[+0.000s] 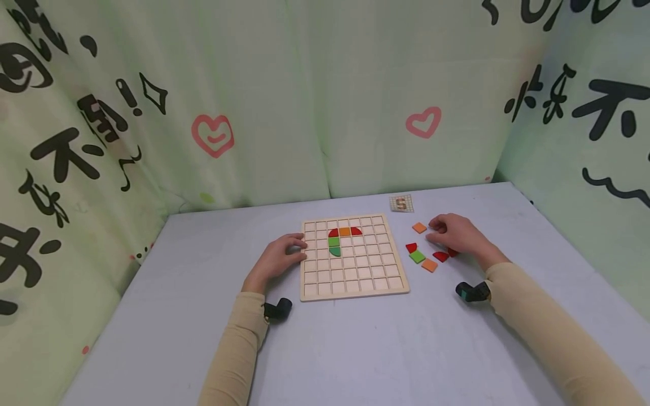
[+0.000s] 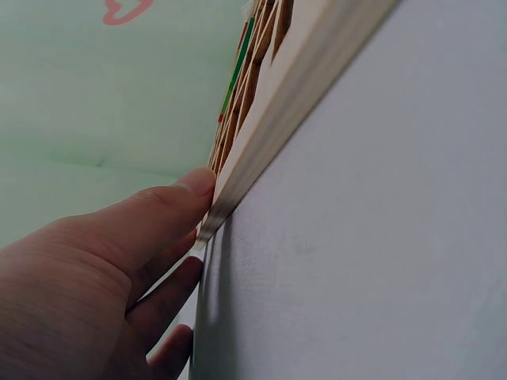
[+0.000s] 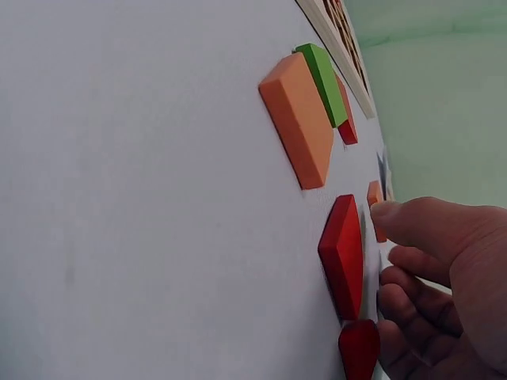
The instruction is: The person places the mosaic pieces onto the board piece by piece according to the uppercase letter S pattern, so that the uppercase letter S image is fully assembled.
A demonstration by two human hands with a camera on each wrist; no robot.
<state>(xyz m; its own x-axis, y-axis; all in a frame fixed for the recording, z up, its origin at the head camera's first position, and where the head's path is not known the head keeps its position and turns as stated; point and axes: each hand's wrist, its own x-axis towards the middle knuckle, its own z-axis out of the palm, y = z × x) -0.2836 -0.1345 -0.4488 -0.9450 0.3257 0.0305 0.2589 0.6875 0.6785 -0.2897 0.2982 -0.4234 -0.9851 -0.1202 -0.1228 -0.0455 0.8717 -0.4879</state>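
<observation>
A square wooden grid board (image 1: 354, 287) lies on the table, with red, orange, green and teal pieces set in an angular line in its upper cells. My left hand (image 1: 276, 260) is at the board's left edge, its thumb (image 2: 198, 181) touching the rim and its fingers extended alongside. My right hand (image 1: 461, 235) is over the loose pieces right of the board, fingers loosely bent, with nothing visible held. An orange square (image 1: 419, 227) lies just left of its fingertips. Near or partly under that hand are red rounded pieces (image 3: 345, 257).
Between the board and my right hand lie a green square (image 1: 417, 256), another orange square (image 1: 429, 265) and a red piece (image 1: 411, 247). A small gridded pattern card (image 1: 402, 203) lies behind them. A printed curtain (image 1: 264, 113) hangs behind the white table (image 1: 376, 349).
</observation>
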